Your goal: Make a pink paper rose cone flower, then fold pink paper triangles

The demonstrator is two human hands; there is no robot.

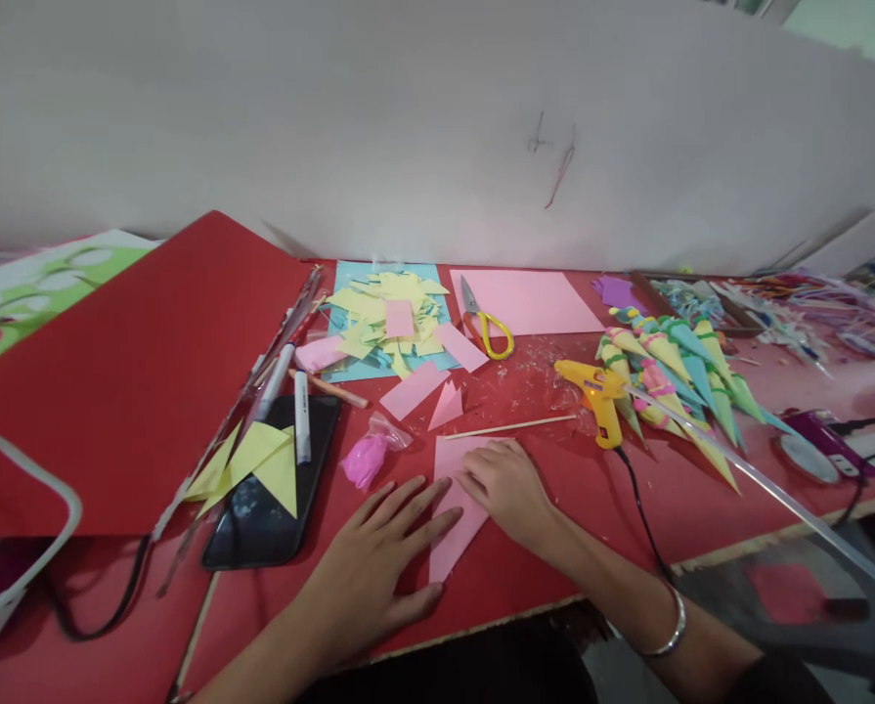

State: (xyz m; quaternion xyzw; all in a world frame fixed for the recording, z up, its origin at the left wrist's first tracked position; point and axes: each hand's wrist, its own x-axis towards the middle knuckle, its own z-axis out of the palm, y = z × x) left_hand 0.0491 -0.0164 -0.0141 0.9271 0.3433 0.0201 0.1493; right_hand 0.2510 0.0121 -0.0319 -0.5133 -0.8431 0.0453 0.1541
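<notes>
Flat on the red table lies a pink paper sheet (452, 548), its right edge running at a slant. My left hand (385, 548) spreads its fingers over the sheet's left side, fingertips resting on it. Bent fingers of my right hand (506, 484) are pressed together on the upper part of the paper; the thumb side is partly hidden. Just above the sheet is a thin wooden stick (514, 427). A small bag of pink stuff (365, 461) sits near my left fingertips. Cut pink pieces (414, 390) and a folded pink piece (447, 405) lie beyond.
Scissors (494, 332) rest by a pink sheet (529, 298). A yellow glue gun (596, 396) with a long glue stick stands beside several paper cones (672, 362). Left are a phone (261, 528), markers (302, 416), yellow paper (272, 464) and a red board (158, 391).
</notes>
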